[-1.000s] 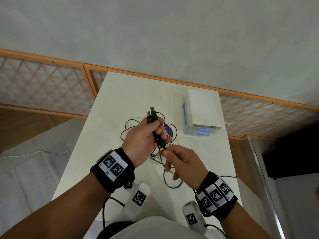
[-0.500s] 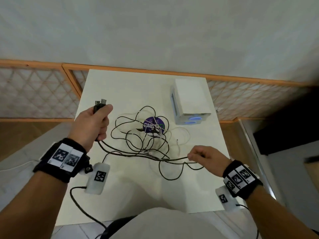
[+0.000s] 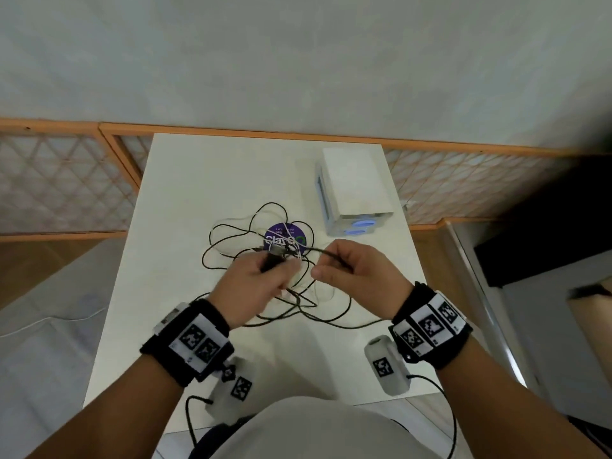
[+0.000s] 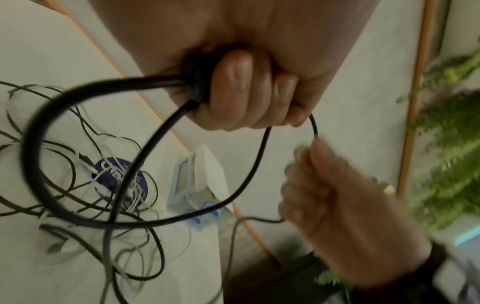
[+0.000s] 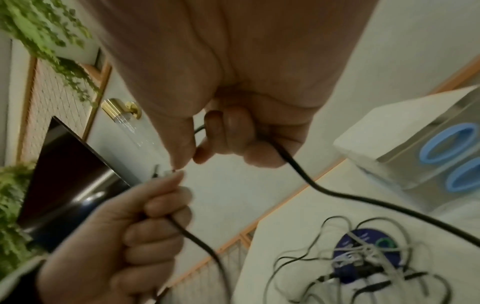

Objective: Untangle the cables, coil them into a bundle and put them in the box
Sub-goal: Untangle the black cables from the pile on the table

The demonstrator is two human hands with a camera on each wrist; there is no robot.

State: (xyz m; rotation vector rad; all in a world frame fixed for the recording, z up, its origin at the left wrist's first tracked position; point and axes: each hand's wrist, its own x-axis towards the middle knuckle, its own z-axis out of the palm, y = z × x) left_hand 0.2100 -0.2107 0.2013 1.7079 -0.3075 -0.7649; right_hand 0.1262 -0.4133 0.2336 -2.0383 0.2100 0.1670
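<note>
Black and white cables [image 3: 251, 240] lie tangled on the white table [image 3: 185, 200], partly over a purple disc [image 3: 285, 238]. My left hand [image 3: 265, 276] grips the black cable's plug ends in a fist above the tangle; its curled fingers [image 4: 246, 92] hold a loop of the black cable [image 4: 78, 214]. Close beside it on the right, my right hand [image 3: 344, 270] grips the same black cable [image 5: 337, 195] with curled fingers [image 5: 233, 133]. The white box [image 3: 354, 190] with blue rings on its near end stands behind and right of the hands.
The table is narrow, with edges close at the left and right. A wood-framed lattice panel [image 3: 66, 180] runs along the wall behind. A dark cabinet [image 3: 546, 233] stands on the floor at the right. Green plants [image 4: 449, 164] show in the left wrist view.
My left hand, stretched out to the left half a second ago, has come back to the middle with the plugs. The right hand has risen and moved left to meet it, looping the cable.
</note>
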